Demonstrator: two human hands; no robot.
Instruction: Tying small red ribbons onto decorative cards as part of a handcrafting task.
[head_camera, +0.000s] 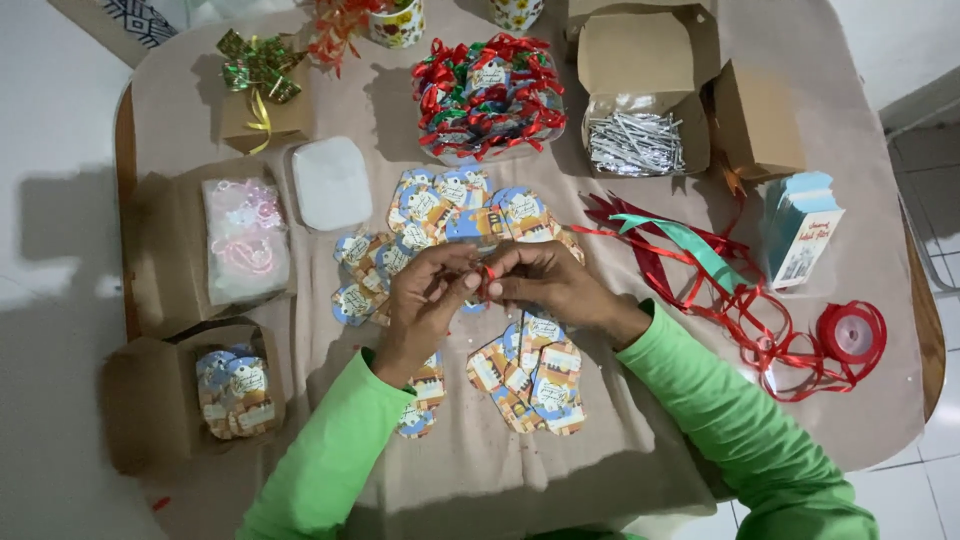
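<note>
My left hand (425, 300) and my right hand (555, 282) meet over the middle of the table, fingertips pinched together on a small piece of red ribbon (488, 272). Both arms wear bright green sleeves. Under and around the hands lie several small printed gift tags (525, 375) in blue, orange and white, scattered on the beige cloth (640, 440). More tags (450, 205) spread just beyond the hands.
A clear tub of tags tied with red and green ribbon (487, 95) stands at the back. A brown box of silver twist ties (635, 140) sits right of it. Loose red and teal ribbons (700, 270), a red ribbon spool (852, 333), brown boxes (235, 390) at left.
</note>
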